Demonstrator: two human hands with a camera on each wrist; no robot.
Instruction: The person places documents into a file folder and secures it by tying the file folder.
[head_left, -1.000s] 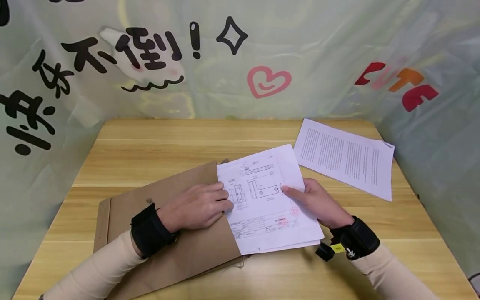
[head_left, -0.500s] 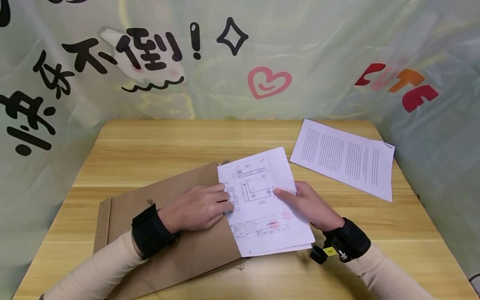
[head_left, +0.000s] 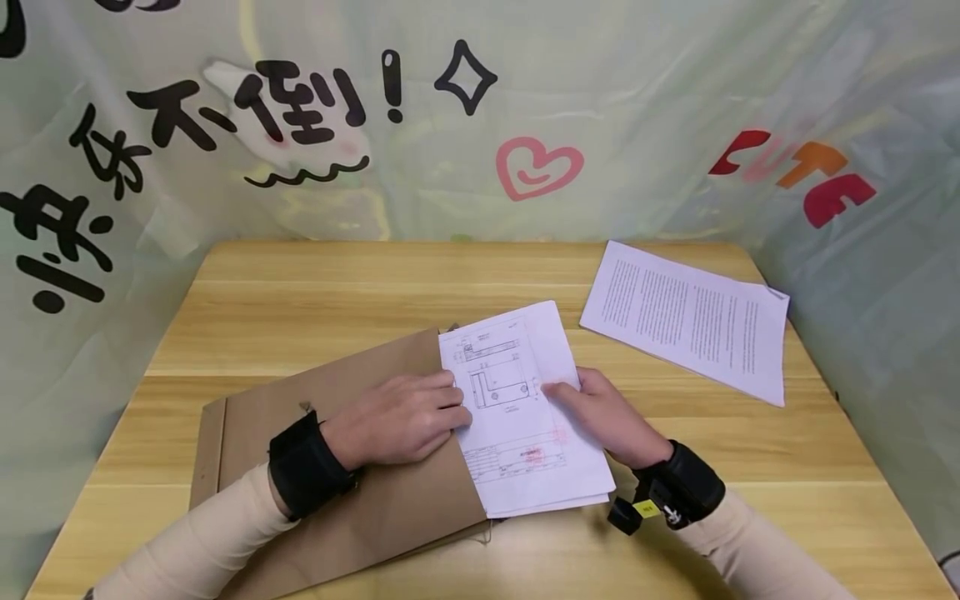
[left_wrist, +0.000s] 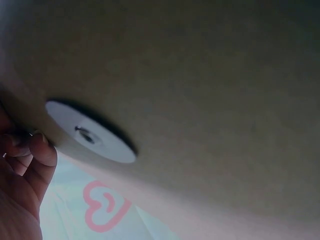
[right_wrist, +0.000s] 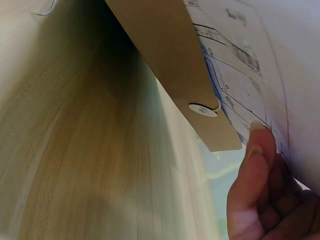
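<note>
A brown kraft-paper document envelope lies tilted on the table, its mouth facing right. My left hand rests over its front and pinches the edge of that mouth. Several white sheets with printed technical drawings and red stamp marks stick partly out. My right hand grips their right edge, thumb on top and fingers beneath. The left wrist view shows a white round button near the left fingers. In the right wrist view, the envelope's flap carries another white button below the sheets.
A stack of white pages with printed text lies at the back right of the wooden table. A pale cloth backdrop with lettering and a pink heart stands round the back and sides. A thin string hangs at the envelope's mouth.
My right hand has moved left with the drawing sheets, which now stick out less from the envelope. My left hand has stayed nearly in place at the mouth.
</note>
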